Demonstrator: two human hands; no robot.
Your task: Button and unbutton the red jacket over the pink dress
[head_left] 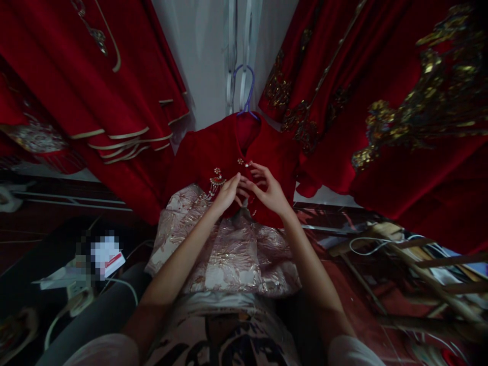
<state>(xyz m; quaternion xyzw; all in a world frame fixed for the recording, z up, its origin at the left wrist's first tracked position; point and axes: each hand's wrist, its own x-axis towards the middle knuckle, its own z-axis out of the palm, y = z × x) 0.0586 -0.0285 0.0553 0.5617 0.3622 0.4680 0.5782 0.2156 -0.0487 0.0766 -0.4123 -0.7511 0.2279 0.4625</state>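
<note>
A small red velvet jacket [213,152] hangs in front of me on a purple hanger [247,89]. Its front closes with beaded frog fasteners: one near the collar [245,163] and a larger tasselled one [216,181] on the left chest. Both my hands meet at the middle of the jacket front. My left hand [227,193] pinches the fabric edge with its fingers pressed together. My right hand [267,188] has curled fingers pinched at the same spot; what they grip is too small to make out. A pale pink brocade skirt [229,254] hangs below the jacket.
Larger red garments with gold embroidery [412,101] hang on the right and red ones with cream trim [114,112] on the left. A white wall [206,61] is behind. A power strip with white cables [76,290] lies at left; wooden sticks and a cable [419,264] at right.
</note>
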